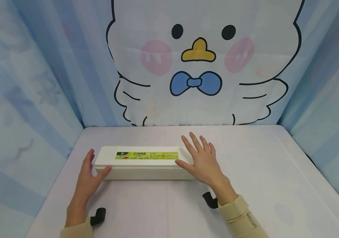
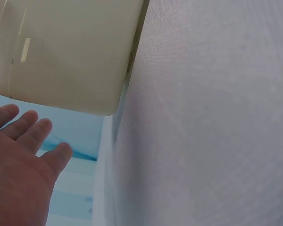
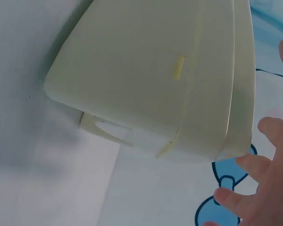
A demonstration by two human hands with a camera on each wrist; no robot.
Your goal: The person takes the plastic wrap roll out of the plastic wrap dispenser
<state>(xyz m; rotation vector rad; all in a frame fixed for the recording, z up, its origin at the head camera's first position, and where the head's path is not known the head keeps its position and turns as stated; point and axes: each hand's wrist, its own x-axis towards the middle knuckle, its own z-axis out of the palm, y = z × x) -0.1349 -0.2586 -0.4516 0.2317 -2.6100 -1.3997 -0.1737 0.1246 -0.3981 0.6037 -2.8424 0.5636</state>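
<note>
A long white cling film box (image 1: 145, 173) with a yellow-green label (image 1: 146, 155) on its lid lies crosswise on the table, lid down. Around its left end is my left hand (image 1: 87, 183), thumb by the front corner and fingers beyond the end; whether it touches cannot be told. The left wrist view has those fingers (image 2: 35, 134) apart from the box's end wall (image 2: 70, 56). My right hand (image 1: 206, 167) spreads its fingers over the right end, hiding that corner. In the right wrist view, its fingertips (image 3: 247, 162) are near the lid edge; contact is unclear.
The table (image 1: 276, 185) has a pale cloth cover. Patterned blue curtains (image 1: 29, 109) enclose it left and right, and a cartoon-printed curtain (image 1: 199, 109) hangs at the back. Black wrist pieces (image 1: 98, 216) stick out beside both sleeves.
</note>
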